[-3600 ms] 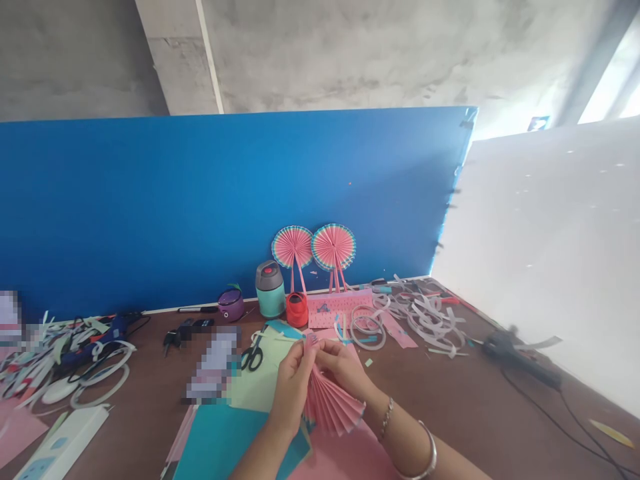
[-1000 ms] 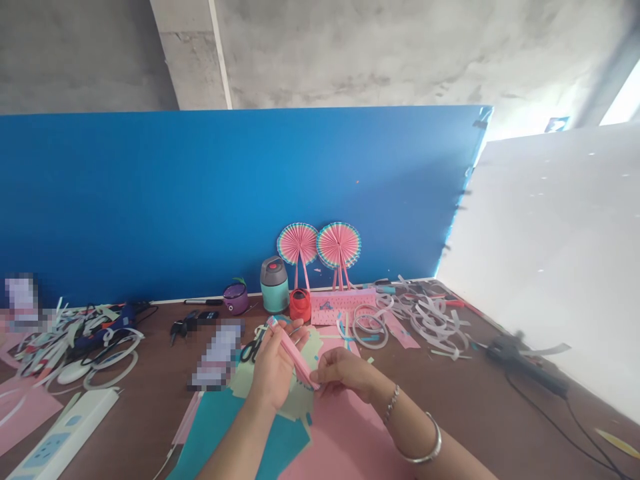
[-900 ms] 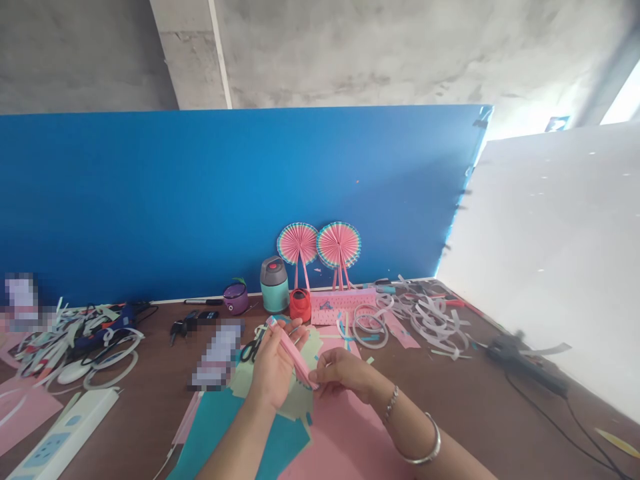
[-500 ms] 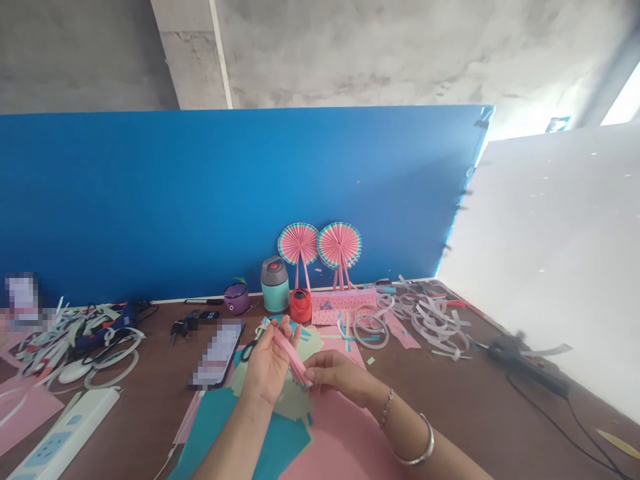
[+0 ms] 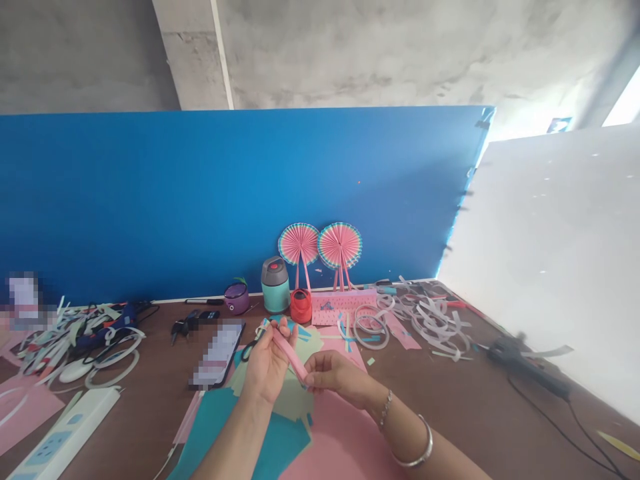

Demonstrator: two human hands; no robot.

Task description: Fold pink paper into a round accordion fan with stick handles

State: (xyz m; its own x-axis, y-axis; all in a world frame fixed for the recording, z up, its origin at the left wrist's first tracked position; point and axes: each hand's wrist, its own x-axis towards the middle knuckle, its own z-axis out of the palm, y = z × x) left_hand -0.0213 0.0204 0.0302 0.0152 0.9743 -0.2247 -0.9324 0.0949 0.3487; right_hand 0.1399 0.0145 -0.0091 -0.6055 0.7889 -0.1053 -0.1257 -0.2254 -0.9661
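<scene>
A pleated pink paper fan (image 5: pixel 291 355), folded into a narrow strip, slants between my two hands. My left hand (image 5: pixel 267 363) is closed on its upper end, palm turned up. At the lower end, the thumb and fingers of my right hand (image 5: pixel 335 377) pinch the strip. Beneath the hands lie pale green paper (image 5: pixel 295 400), teal paper (image 5: pixel 215 427) and a large pink sheet (image 5: pixel 345 440). Black scissors (image 5: pixel 247 351) are partly hidden behind my left hand. Two round pink paper fans (image 5: pixel 340 245) lean against the blue board, overlapping at their edges.
Along the back stand a purple pot (image 5: pixel 236 299), a teal flask (image 5: pixel 275 287) and a red container (image 5: pixel 301 306). A phone (image 5: pixel 219 353) lies left of the papers. White paper strips (image 5: pixel 435 320) pile up at right, with a black glue gun (image 5: pixel 525 363) nearby. A power strip (image 5: pixel 65 433) sits at front left.
Earlier the pink fan was spread out below both hands; it is now folded into a narrow strip. In the last second my right hand has shifted slightly left along its lower end.
</scene>
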